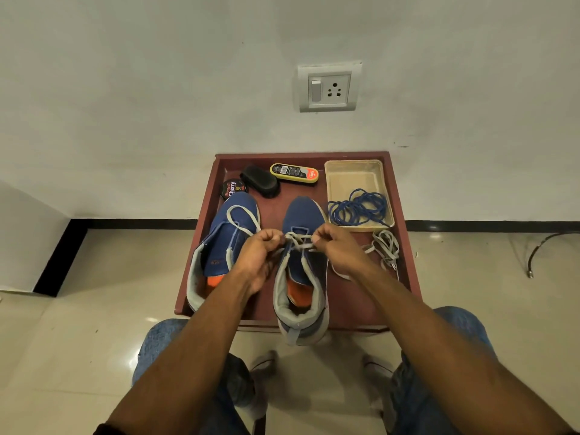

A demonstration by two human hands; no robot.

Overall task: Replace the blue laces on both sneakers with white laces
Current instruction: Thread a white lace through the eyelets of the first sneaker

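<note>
Two blue sneakers stand on a dark red table (354,296). The right sneaker (303,271) has a white lace (299,240) crossed through its lower eyelets. My left hand (259,255) and my right hand (337,246) each pinch one side of that lace over the shoe's tongue. The left sneaker (219,243) lies beside it, with a white lace looped over its toe. Coiled blue laces (357,208) rest in a beige tray (357,174) at the back right. A loose end of white lace (384,246) lies on the table right of my right hand.
At the back of the table sit a round polish tin (233,189), a black brush (260,181) and a yellow-edged shoe-shine sponge (294,173). The table stands against a white wall with a socket (328,87). My knees in jeans are below the table's front edge.
</note>
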